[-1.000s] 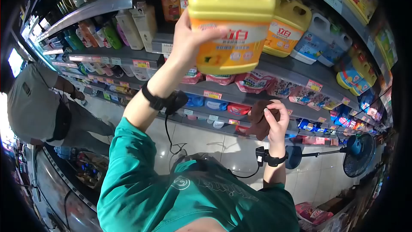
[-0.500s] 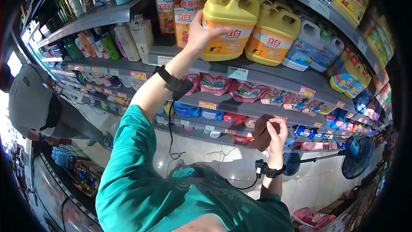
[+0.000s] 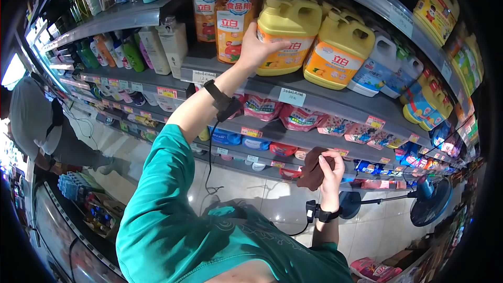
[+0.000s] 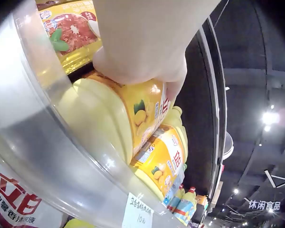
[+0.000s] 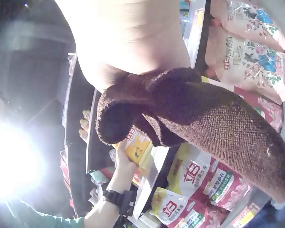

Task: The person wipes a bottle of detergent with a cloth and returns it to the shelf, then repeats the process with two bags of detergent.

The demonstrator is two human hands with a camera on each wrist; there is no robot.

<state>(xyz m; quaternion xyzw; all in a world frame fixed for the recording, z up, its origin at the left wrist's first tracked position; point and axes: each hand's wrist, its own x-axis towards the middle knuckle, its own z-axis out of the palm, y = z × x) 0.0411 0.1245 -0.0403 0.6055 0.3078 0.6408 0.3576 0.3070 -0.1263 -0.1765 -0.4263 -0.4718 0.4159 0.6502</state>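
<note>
My left hand (image 3: pixel 255 51) grips the near side of a yellow jug (image 3: pixel 287 18) of dish soap, its thumb lying across the orange and white label. The jug stands upright on the shelf between an orange pump bottle (image 3: pixel 230 29) and a second yellow jug (image 3: pixel 335 42). In the left wrist view the fingers of the left hand (image 4: pixel 140 45) reach over the jug (image 4: pixel 97 111), close behind the shelf edge. Lower down, my right hand (image 3: pixel 333 174) pinches a crumpled brown cloth (image 3: pixel 313 172). The cloth (image 5: pixel 218 118) hangs from that hand in the right wrist view.
Blue-labelled white jugs (image 3: pixel 372 65) stand farther right on the same shelf (image 3: pixel 251 81). Pink laundry pouches (image 3: pixel 262 107) fill the shelf below. A fan (image 3: pixel 430 202) stands at the right on the tiled floor. Another person (image 3: pixel 34 118) is at the left.
The left hand has brought the yellow jug from in front of the shelf back onto it, beside the other jug, and keeps its hold. The right hand still holds the cloth.
</note>
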